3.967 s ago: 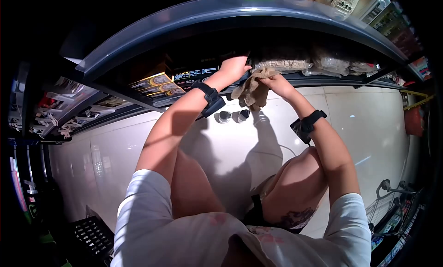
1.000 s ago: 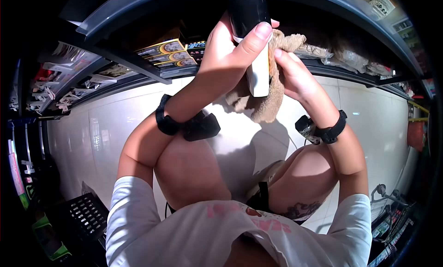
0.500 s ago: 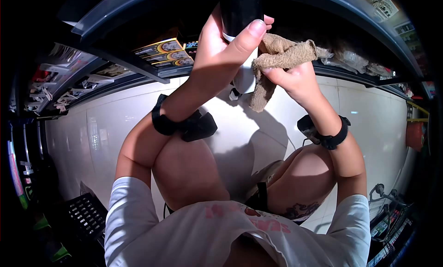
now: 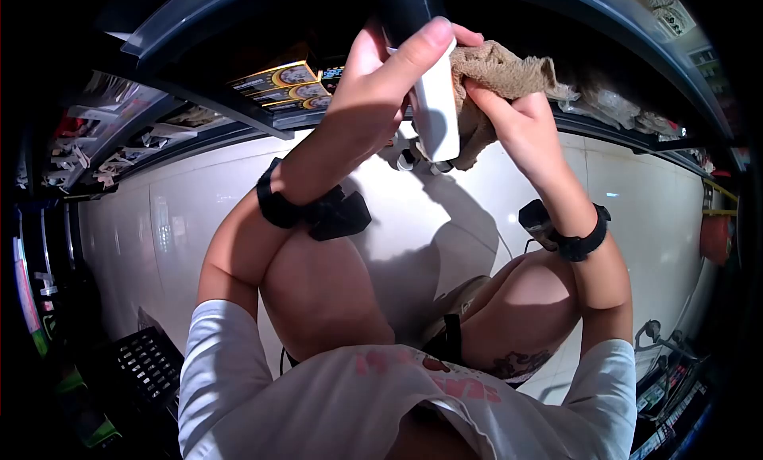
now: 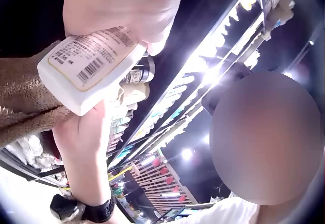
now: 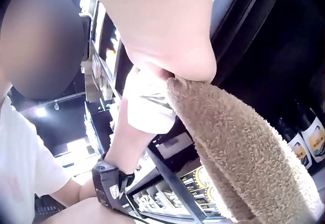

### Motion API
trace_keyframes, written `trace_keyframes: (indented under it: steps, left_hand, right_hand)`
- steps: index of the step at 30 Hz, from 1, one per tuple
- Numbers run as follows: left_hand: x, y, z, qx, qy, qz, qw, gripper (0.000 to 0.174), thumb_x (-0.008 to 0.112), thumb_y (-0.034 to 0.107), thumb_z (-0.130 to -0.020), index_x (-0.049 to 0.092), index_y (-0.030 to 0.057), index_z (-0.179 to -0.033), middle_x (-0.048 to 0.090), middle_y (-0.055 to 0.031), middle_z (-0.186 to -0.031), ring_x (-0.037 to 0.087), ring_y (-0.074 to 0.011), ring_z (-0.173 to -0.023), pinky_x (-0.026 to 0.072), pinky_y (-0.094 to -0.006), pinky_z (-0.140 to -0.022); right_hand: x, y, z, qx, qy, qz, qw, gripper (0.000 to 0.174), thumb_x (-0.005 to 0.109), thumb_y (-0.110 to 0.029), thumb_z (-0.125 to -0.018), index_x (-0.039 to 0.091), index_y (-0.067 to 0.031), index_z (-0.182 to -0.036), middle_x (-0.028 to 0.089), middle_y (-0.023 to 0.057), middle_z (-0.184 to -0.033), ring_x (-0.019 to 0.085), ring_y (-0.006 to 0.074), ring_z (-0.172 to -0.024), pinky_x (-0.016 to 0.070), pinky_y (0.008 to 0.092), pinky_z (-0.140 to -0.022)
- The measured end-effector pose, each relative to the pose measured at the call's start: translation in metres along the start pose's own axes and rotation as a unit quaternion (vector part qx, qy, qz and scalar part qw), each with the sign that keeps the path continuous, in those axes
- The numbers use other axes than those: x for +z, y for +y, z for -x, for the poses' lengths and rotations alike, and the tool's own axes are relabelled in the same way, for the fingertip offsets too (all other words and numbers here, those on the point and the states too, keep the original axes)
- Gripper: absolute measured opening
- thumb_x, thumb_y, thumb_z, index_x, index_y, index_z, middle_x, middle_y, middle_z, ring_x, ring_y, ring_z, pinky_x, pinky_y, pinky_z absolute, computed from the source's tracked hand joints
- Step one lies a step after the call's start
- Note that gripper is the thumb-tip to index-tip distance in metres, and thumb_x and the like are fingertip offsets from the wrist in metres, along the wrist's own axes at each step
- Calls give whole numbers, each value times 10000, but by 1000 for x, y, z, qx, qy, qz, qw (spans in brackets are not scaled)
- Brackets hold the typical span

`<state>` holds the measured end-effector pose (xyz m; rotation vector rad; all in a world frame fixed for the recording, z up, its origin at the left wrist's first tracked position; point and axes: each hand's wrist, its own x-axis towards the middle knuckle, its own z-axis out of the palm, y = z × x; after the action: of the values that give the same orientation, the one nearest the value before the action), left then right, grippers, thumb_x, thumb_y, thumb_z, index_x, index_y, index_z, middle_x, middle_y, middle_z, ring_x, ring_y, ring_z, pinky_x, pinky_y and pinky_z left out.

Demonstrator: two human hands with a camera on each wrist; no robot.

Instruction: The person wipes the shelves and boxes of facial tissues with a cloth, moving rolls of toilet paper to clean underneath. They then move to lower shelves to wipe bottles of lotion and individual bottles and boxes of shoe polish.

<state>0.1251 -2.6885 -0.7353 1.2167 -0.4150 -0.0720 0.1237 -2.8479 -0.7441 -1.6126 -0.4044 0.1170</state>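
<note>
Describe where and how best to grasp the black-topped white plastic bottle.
Probably around its middle, from the person's left: the bottle is slim and flat-sided, so fingers and thumb can wrap it, as the left hand does, while the brown terry towel crowds its right side.

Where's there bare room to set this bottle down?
Bare floor shows between the black basket and shelf edge, and between the right forearm and red container. It's crowded around the bottle, beside the towel, and where boxes line the shelf.
</note>
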Motion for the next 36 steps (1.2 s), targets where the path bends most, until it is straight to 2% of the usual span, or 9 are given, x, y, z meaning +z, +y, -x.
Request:
trace_keyframes:
  steps: [3, 4, 15, 19, 23, 25, 29, 31, 36]
  left_hand:
    - [-1, -4, -2, 2, 4, -12, 1000, 419, 390, 314, -909, 463, -53, -1096, 504, -207, -1140, 502, -233, -1077, 423, -328, -906]
    - [-4, -2, -2, -78, 57, 132, 986, 308, 548, 56, -828, 393, 1, -1089, 542, -109, -953, 563, -175, -913, 479, -281, -803]
    - [4, 12, -2, -79, 88, 43, 992, 329, 584, 82, -824, 414, 20, -1100, 548, -104, -982, 543, -180, -972, 469, -289, -825]
    - [7, -5, 1, 33, 3, -64, 997, 468, 394, 271, -896, 254, 33, -1274, 424, -166, -1259, 487, -211, -1087, 382, -321, -939]
    - [10, -9, 2, -61, -16, -37, 997, 639, 335, 510, -878, 135, 131, -1352, 225, -167, -1363, 187, -293, -1294, 137, -391, -1030]
    - [11, -6, 8, -126, -64, -24, 990, 638, 272, 533, -890, 155, 116, -1358, 262, -124, -1347, 232, -237, -1268, 175, -358, -1024]
    - [-1, -8, 8, -139, -135, 30, 980, 738, 479, 441, -863, 73, 125, -1392, 321, -105, -1294, 300, -201, -1220, 234, -316, -1005]
    - [5, 6, 10, -94, -171, -126, 973, 972, 698, 365, -728, 42, 79, -1386, 307, -138, -1316, 300, -218, -1216, 244, -338, -1009]
    - [2, -7, 7, -108, -140, -92, 980, 938, 625, 445, -769, 27, 58, -1379, 254, -158, -1340, 242, -243, -1249, 229, -373, -1012]
  right_hand:
    - [-13, 5, -4, 22, -49, -2, 999, 239, 561, -92, -814, 568, 8, -1031, 612, 53, -970, 566, 100, -882, 448, 240, -753]
    - [-16, 10, -6, 8, -59, -25, 998, 248, 571, -93, -812, 564, 8, -1038, 613, 52, -965, 568, 101, -876, 451, 243, -749]
    - [-17, -1, -1, 0, -129, 28, 991, 302, 639, -26, -700, 566, 24, -989, 609, 31, -866, 572, 96, -794, 470, 259, -712]
    - [-6, -3, -2, 29, -124, 25, 992, 379, 690, -47, -637, 551, -1, -988, 614, 52, -898, 587, 123, -831, 469, 261, -749]
    - [7, 2, 3, -8, -41, -49, 998, 630, 758, -80, -601, 444, -27, -1145, 562, 54, -1012, 553, 157, -945, 445, 305, -835]
    - [8, -5, 4, -48, -29, -52, 997, 587, 738, -76, -640, 443, -25, -1146, 560, 59, -1001, 550, 156, -945, 448, 298, -829]
    - [-4, -5, 3, -40, 6, -99, 994, 531, 694, -41, -686, 437, -22, -1150, 558, 62, -988, 550, 139, -929, 458, 277, -803]
    - [-7, -11, 5, -80, 16, -7, 997, 455, 656, -11, -717, 454, -12, -1125, 561, 60, -975, 553, 116, -895, 461, 250, -770]
    - [-11, -3, 4, -47, 35, -94, 994, 327, 573, -2, -779, 499, 32, -1096, 597, 57, -948, 562, 102, -878, 455, 233, -751]
